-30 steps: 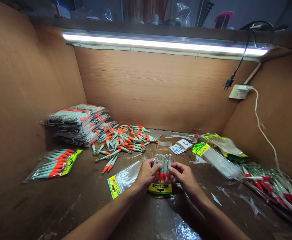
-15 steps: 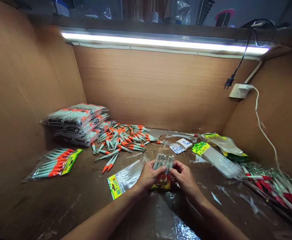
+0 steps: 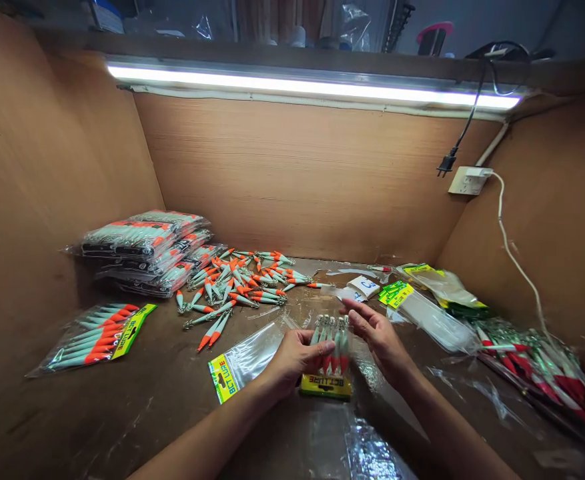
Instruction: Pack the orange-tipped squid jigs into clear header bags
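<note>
My left hand grips the left side of a clear bag of squid lures, its thumb lying across the front. The lures are pale green with orange-red noses, side by side, hooks away from me. A yellow BCT LURE header is at the bag's near end. My right hand is just right of the bag, fingers stretched and apart. A blurred pale strip shows beyond its fingertips; I cannot tell whether they touch it. Left of my left hand lies a flat BCT LURE bag.
Loose lures are heaped behind. Stacked lure packs and a filled bag lie left. Empty bags, red-and-white lures and a white cable are right. A black plug hangs above.
My right hand has come off the bag and its fingers have spread, up and to the right. My left hand still holds the bag, whose yellow header now shows more fully. The view has shifted slightly.
</note>
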The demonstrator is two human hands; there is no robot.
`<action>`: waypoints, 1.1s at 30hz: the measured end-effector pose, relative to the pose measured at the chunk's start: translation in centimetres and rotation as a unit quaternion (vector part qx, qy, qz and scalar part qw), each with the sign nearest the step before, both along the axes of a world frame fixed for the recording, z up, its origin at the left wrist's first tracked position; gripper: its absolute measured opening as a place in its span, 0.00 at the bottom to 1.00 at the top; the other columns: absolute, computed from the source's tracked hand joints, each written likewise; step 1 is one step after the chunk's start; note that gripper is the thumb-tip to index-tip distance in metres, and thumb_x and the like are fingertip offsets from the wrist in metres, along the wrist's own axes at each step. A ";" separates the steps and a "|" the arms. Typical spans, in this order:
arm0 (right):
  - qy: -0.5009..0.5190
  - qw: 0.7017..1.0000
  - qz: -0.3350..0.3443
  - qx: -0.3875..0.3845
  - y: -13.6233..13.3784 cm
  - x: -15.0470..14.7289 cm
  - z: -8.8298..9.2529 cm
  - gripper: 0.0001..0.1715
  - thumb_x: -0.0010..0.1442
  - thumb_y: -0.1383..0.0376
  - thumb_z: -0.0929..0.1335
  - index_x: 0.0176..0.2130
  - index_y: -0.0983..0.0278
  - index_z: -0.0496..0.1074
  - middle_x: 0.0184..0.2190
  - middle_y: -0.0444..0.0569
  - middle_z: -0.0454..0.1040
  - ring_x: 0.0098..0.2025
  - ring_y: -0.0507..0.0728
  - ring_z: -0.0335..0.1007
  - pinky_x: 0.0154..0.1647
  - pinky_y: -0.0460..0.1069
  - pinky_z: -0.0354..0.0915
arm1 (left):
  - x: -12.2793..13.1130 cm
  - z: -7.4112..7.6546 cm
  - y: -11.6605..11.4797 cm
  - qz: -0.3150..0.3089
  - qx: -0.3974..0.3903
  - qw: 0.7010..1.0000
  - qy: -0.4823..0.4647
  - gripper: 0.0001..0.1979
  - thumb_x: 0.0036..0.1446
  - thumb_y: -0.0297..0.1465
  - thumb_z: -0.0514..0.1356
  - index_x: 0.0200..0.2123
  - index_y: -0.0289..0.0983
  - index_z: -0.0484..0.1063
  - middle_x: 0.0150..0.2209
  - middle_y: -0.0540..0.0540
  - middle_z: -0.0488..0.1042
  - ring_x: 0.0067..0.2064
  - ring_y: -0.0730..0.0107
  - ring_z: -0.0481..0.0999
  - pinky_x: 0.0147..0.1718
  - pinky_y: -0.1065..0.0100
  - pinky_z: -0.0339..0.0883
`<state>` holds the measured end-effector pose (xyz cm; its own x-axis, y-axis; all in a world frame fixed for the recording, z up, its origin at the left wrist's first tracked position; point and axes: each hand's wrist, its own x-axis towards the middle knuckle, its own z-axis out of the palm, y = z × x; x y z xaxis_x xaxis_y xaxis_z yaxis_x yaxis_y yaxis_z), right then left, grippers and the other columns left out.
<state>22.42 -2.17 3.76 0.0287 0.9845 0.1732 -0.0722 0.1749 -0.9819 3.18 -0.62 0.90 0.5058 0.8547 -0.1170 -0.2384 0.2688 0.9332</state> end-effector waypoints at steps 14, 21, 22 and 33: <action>-0.061 0.996 -0.058 -0.028 0.5 -0.1 -1.2 0.24 0.54 0.47 0.72 0.31 0.67 0.77 0.23 0.44 0.69 0.26 0.52 0.60 0.29 0.47 0.58 | 0.7 -0.8 0.0 0.064 0.046 0.996 0.044 0.26 0.42 0.50 0.71 0.31 0.31 0.78 0.27 0.45 0.77 0.27 0.67 0.74 0.28 0.70 0.63; -0.082 0.993 -0.082 -0.009 0.4 0.0 -0.5 0.26 0.52 0.45 0.72 0.30 0.66 0.77 0.22 0.44 0.70 0.25 0.52 0.59 0.27 0.47 0.57 | -0.2 -0.4 0.7 0.018 0.022 1.000 -0.011 0.20 0.43 0.40 0.74 0.34 0.31 0.76 0.32 0.46 0.77 0.32 0.69 0.74 0.34 0.70 0.65; -0.085 0.993 -0.081 -0.010 0.4 0.0 -0.4 0.27 0.52 0.44 0.72 0.30 0.66 0.77 0.22 0.45 0.70 0.25 0.53 0.59 0.27 0.47 0.57 | -0.3 -0.5 0.8 0.011 0.021 1.000 -0.011 0.20 0.42 0.39 0.74 0.32 0.31 0.75 0.30 0.47 0.76 0.30 0.71 0.73 0.33 0.70 0.64; -0.091 0.990 -0.107 0.000 0.1 -0.1 -0.6 0.25 0.55 0.45 0.71 0.30 0.66 0.75 0.24 0.46 0.71 0.25 0.53 0.61 0.27 0.48 0.59 | 0.4 -1.3 0.9 0.067 0.095 0.993 0.020 0.21 0.47 0.44 0.71 0.32 0.34 0.70 0.27 0.50 0.74 0.25 0.74 0.71 0.25 0.73 0.59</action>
